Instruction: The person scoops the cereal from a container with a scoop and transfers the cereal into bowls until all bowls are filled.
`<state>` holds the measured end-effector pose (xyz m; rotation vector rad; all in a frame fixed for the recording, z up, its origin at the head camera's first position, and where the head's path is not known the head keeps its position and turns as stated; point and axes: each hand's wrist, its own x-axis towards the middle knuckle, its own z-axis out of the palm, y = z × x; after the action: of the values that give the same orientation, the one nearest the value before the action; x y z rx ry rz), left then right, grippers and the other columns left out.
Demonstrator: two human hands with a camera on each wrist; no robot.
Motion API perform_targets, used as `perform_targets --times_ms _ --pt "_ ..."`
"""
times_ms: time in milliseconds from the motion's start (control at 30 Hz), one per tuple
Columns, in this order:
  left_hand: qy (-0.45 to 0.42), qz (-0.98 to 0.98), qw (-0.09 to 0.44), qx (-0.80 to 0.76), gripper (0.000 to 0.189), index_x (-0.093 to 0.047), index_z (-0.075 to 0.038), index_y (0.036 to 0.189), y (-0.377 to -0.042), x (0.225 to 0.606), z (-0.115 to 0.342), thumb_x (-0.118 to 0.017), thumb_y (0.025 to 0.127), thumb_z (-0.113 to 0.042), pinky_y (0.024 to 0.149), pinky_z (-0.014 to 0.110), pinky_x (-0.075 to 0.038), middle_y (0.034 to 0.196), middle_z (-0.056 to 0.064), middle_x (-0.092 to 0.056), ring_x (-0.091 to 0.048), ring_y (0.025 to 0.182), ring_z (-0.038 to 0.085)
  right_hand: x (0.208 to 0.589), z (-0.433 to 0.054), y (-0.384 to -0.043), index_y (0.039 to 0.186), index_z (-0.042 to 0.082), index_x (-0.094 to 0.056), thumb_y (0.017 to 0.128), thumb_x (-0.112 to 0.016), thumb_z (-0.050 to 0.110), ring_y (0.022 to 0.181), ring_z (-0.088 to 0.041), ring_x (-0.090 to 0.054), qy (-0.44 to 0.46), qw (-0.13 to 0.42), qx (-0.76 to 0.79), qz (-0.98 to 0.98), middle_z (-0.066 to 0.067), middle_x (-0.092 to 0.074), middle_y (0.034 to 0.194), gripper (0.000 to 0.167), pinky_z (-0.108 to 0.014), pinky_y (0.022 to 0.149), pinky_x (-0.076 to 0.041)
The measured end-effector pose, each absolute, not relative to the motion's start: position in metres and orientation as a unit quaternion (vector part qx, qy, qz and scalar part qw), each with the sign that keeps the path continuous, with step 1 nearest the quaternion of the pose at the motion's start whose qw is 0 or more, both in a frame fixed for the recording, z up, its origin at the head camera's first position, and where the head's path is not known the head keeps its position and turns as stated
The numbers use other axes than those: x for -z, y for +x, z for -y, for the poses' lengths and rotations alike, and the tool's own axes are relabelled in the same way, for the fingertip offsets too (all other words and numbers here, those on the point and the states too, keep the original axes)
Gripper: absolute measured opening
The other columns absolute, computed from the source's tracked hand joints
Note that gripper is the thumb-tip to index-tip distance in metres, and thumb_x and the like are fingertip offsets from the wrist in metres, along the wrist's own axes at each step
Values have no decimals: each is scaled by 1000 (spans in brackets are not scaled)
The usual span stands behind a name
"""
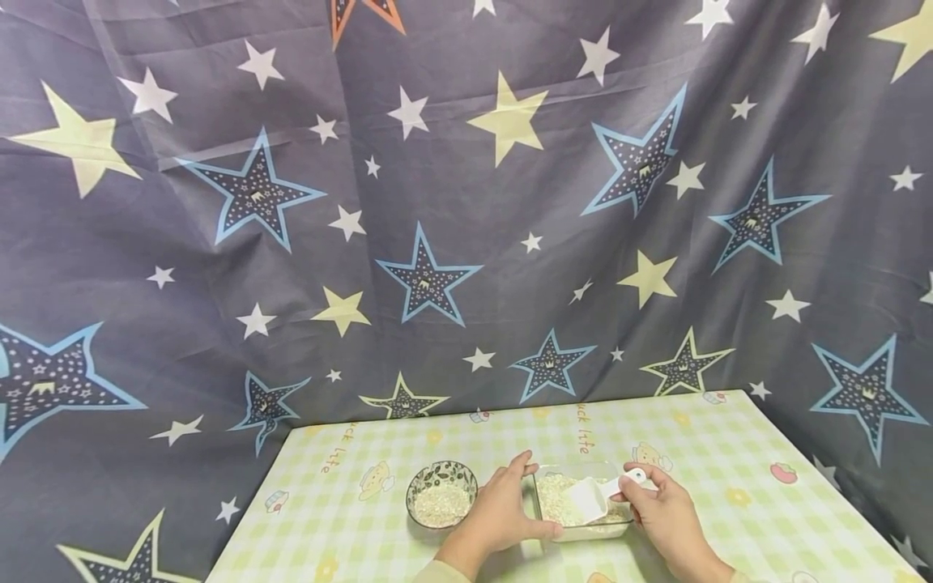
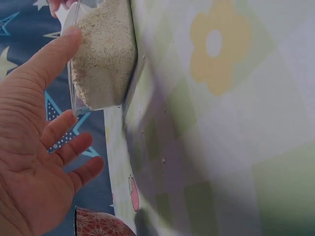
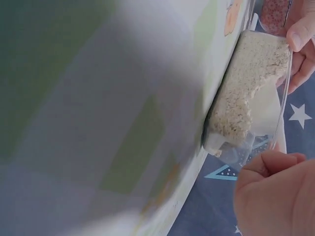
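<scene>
A clear rectangular container (image 1: 592,532) of pale flakes like oats (image 1: 555,492) sits on the table, right of centre. My left hand (image 1: 500,510) is at its left end, fingers spread, with the thumb on the near rim and a finger by the far corner. In the left wrist view the thumb (image 2: 54,54) touches the rim and the other fingers extend loosely. My right hand (image 1: 666,514) pinches the handle of a white scoop (image 1: 589,500), whose head lies in the flakes. To the left stands a patterned bowl (image 1: 442,471) with similar flakes inside.
A green-and-white checked cloth (image 1: 364,518) with printed cartoons covers the table. Behind it hangs a dark curtain (image 1: 466,194) with stars. A few loose flakes (image 2: 164,159) lie on the cloth near the container. The bowl stands close beside my left hand.
</scene>
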<state>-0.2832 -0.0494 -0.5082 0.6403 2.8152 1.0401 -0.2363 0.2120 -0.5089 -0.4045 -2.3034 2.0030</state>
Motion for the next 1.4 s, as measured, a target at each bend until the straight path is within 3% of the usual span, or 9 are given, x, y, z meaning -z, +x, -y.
perform_targets --times_ms 567,800,1133,1267,1400 --pt "200 -920 38 -335 124 -34 -10 166 -283 508 48 -98 70 -55 118 69 -44 157 -7 -61 -56 143 32 510 -230 -241 159 -3 -37 111 -57 20 61 -1 -49 -150 -17 -712 685 4 -81 85 56 -17 55 -44" --pt "195 -921 48 -335 123 -33 -11 167 -280 505 48 -97 72 -55 117 73 -41 157 -6 -61 -55 144 34 511 -242 -246 154 -1 -34 115 -49 21 63 2 -48 -153 -48 -767 622 6 -78 90 47 -13 56 -44" --pt "205 -922 29 -328 123 -33 -11 167 -278 509 49 -94 72 -60 117 79 -35 157 -6 -61 -54 144 35 506 -249 -250 168 -2 -8 117 -39 20 68 7 -48 -132 -91 -824 543 4 -72 103 64 -10 59 -44" --pt "216 -918 3 -333 119 -35 -13 167 -275 509 53 -92 75 -62 117 71 -43 156 -5 -60 -55 143 32 504 -249 -253 170 0 -6 117 -38 19 67 8 -48 -132 -92 -830 534 4 -72 102 64 -9 57 -42" --pt "222 -914 -56 -334 112 -39 -13 165 -275 504 70 -89 78 -62 115 58 -51 155 1 -60 -58 139 30 500 -252 -256 171 4 -1 117 -36 19 68 8 -47 -118 -104 -844 513 3 -68 104 66 -9 57 -40"
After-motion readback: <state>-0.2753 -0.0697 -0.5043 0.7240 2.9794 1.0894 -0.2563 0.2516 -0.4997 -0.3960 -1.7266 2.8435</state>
